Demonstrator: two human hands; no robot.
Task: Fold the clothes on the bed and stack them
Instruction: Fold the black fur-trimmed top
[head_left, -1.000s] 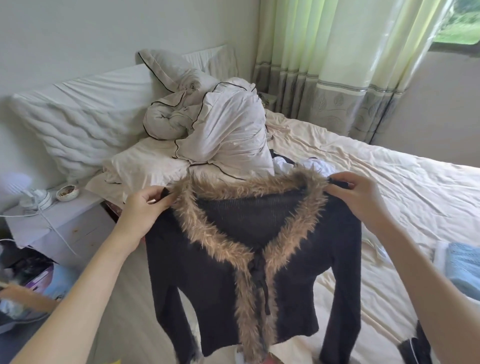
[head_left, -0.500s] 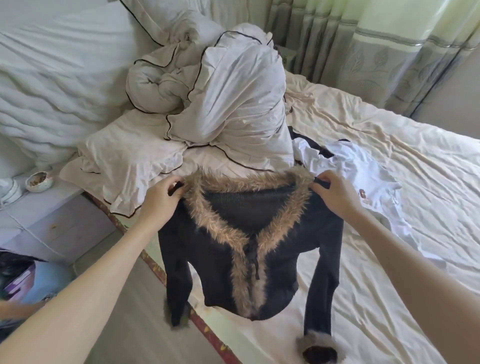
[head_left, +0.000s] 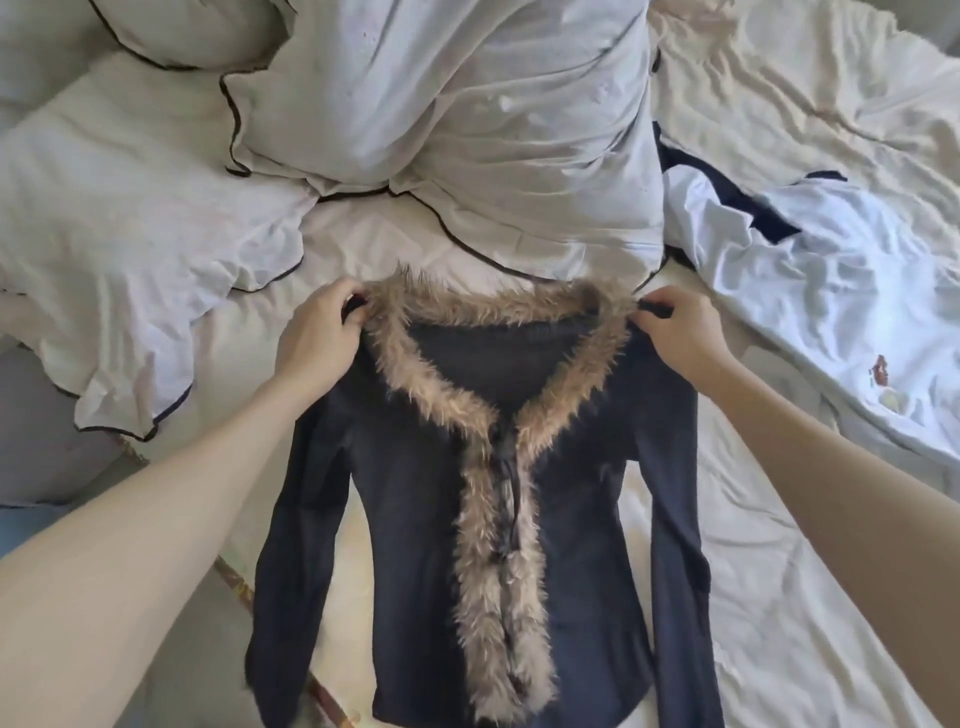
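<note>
Both hands grip the dark cardigan (head_left: 415, 493) at its shoulders: the left hand (head_left: 319, 338) pinches the fabric just beside the collar with fingers curled over the edge, and the right hand (head_left: 680, 332) does the same on the other side. Between them the garment is spread front-up over the near part of the bed (head_left: 779, 597), its body flat and both long sleeves trailing down along its sides. It is a black knit with a shaggy tan fur trim (head_left: 498, 467) running round the neckline and down the closed front.

Just beyond the collar sits a heaped white duvet (head_left: 467, 130) with thin dark piping, and a matching pillow (head_left: 130, 208) lies to the left of it. To the right, close to the right hand, a crumpled white shirt (head_left: 831, 291) with dark collar parts rests on the sheet.

On the left, the mattress edge runs diagonally under the left sleeve. Open wrinkled sheet lies to the lower right.
</note>
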